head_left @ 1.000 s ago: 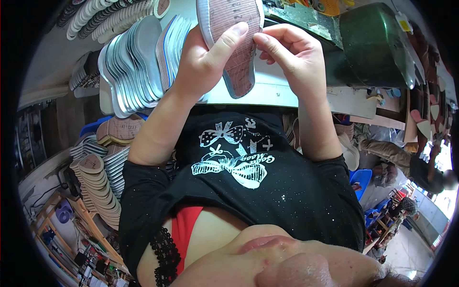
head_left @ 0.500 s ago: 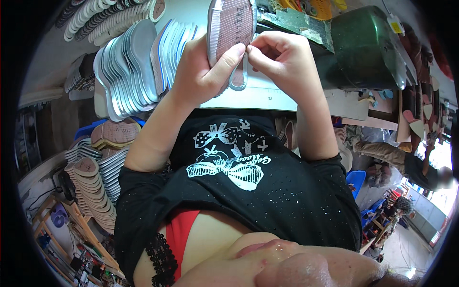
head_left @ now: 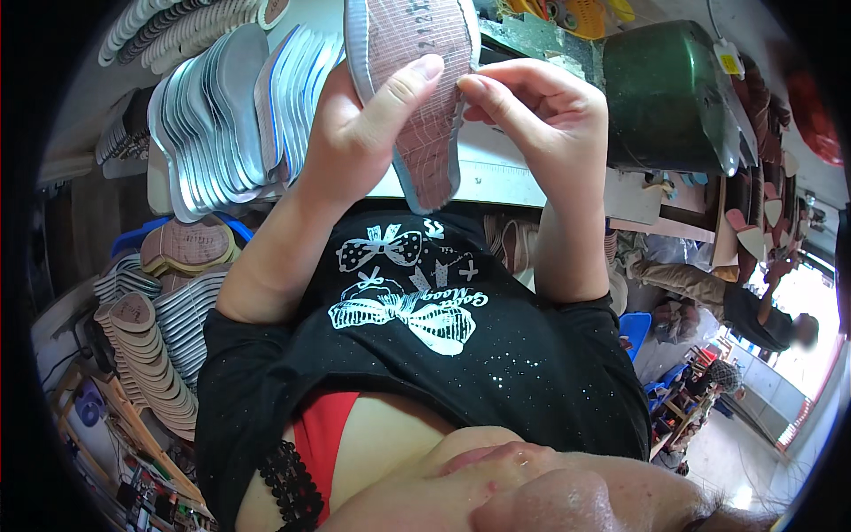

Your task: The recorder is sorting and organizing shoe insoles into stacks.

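Observation:
A shoe insole (head_left: 434, 146) with a pinkish-brown, grid-lined face and grey edging is held up over the near edge of the white worktable (head_left: 510, 182). My left hand (head_left: 359, 129) is closed on its left side, thumb lying across the lined face and fingers hidden behind. At the opposite edge, my right hand (head_left: 545, 106) pinches the grey edging between thumb and forefinger, its other fingers curled. The narrow end points down toward my shirt; the wide end runs out of the top of the picture.
Left of my hands stand a row of silvery-grey insoles (head_left: 208, 124) and a blue-edged row (head_left: 292, 102). More stacked insoles (head_left: 146, 355) sit lower left. A dark green machine housing (head_left: 660, 97) stands at right. Farther off is another person (head_left: 753, 306).
The insole has turned so its lined face shows more fully, and its narrow end now hangs lower. My right hand has opened somewhat, still pinching the edge. The whole view has shifted slightly.

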### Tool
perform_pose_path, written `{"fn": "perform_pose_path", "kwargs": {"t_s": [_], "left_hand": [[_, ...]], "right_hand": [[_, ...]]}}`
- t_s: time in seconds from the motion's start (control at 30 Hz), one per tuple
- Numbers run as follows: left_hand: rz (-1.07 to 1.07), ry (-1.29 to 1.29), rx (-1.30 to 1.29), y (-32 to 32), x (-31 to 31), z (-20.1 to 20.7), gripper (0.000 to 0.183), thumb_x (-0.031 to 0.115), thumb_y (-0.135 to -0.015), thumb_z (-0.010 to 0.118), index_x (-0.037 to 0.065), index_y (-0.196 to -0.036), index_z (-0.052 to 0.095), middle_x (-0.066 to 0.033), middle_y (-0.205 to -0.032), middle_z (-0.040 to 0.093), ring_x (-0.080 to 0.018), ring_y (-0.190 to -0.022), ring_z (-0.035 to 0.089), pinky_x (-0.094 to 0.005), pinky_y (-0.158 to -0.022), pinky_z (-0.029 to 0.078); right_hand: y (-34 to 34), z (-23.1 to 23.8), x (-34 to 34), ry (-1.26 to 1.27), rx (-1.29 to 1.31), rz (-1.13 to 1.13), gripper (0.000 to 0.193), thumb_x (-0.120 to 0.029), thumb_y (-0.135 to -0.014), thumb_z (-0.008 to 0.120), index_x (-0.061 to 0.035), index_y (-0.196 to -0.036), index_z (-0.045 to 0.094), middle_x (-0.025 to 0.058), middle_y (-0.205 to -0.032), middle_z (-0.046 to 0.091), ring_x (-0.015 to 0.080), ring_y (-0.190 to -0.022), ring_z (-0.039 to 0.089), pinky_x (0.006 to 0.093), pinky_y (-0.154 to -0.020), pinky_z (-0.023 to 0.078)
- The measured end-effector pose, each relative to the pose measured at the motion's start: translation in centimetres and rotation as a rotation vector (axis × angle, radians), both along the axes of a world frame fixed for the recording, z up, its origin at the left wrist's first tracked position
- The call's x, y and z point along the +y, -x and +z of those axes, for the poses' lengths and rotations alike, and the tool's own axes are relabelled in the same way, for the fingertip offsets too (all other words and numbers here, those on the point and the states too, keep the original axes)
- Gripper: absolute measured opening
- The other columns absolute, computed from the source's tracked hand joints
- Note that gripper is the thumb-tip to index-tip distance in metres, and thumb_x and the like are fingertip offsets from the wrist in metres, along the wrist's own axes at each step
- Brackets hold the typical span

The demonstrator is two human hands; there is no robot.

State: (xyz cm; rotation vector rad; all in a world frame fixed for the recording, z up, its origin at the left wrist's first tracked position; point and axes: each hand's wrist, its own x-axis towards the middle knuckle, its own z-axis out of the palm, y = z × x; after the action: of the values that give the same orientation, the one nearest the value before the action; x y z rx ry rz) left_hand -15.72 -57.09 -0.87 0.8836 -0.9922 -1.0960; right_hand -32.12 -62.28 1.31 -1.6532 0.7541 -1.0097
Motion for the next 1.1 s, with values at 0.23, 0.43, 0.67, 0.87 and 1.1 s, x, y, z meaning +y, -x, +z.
{"fn": "perform_pose_path", "kwargs": {"t_s": [0.23,0.43,0.67,0.87,1.1], "left_hand": [[0.127,0.095,-0.313,0.8,0.4,-1.0,0.020,0.017,-0.088,0.058,-0.001,-0.093,0.063,-0.0106,-0.077,0.065,-0.0175,-0.066,0.061,-0.0310,-0.061,0.047],[0.218,0.083,-0.462,0.5,0.4,-1.7,0.022,0.018,-0.088,0.058,-0.001,-0.097,0.062,-0.0161,-0.079,0.065,-0.0255,-0.068,0.063,-0.0329,-0.063,0.048],[0.317,0.096,-0.372,-0.3,-0.1,-1.8,0.021,0.016,-0.090,0.056,-0.004,-0.093,0.062,-0.0095,-0.072,0.063,-0.0128,-0.064,0.058,-0.0269,-0.060,0.047],[0.383,0.005,-0.130,-1.6,0.1,-2.2,0.022,0.016,-0.090,0.058,-0.005,-0.096,0.063,-0.0102,-0.083,0.067,-0.0121,-0.076,0.063,-0.0262,-0.068,0.048],[0.257,0.083,-0.164,-0.3,0.8,-1.1,0.020,0.015,-0.090,0.056,-0.004,-0.090,0.062,-0.0064,-0.073,0.065,-0.0116,-0.065,0.061,-0.0258,-0.059,0.047]], "right_hand": [[-0.5,0.7,-0.2,0.221,0.481,-0.095,0.012,-0.011,-0.077,0.069,0.0006,-0.077,0.067,0.0084,-0.064,0.065,0.0115,-0.052,0.060,0.0234,-0.049,0.047],[-1.9,-0.7,-0.5,0.427,0.527,-0.140,0.015,-0.012,-0.069,0.070,-0.0022,-0.065,0.059,0.0073,-0.054,0.056,0.0140,-0.048,0.056,0.0247,-0.047,0.045],[-1.4,-2.2,-0.7,-0.290,-0.092,-0.049,0.004,-0.001,-0.078,0.062,-0.0005,-0.074,0.061,-0.0005,-0.063,0.058,0.0036,-0.053,0.050,0.0170,-0.050,0.039],[-1.1,-1.6,-1.2,-0.157,-0.108,-0.019,0.009,-0.007,-0.083,0.063,0.0023,-0.083,0.063,0.0025,-0.068,0.061,0.0059,-0.058,0.055,0.0194,-0.054,0.044],[-2.7,-2.0,-0.9,0.022,0.073,0.032,0.016,-0.012,-0.082,0.070,0.0027,-0.085,0.066,0.0042,-0.067,0.064,0.0078,-0.059,0.061,0.0210,-0.054,0.049]]}}
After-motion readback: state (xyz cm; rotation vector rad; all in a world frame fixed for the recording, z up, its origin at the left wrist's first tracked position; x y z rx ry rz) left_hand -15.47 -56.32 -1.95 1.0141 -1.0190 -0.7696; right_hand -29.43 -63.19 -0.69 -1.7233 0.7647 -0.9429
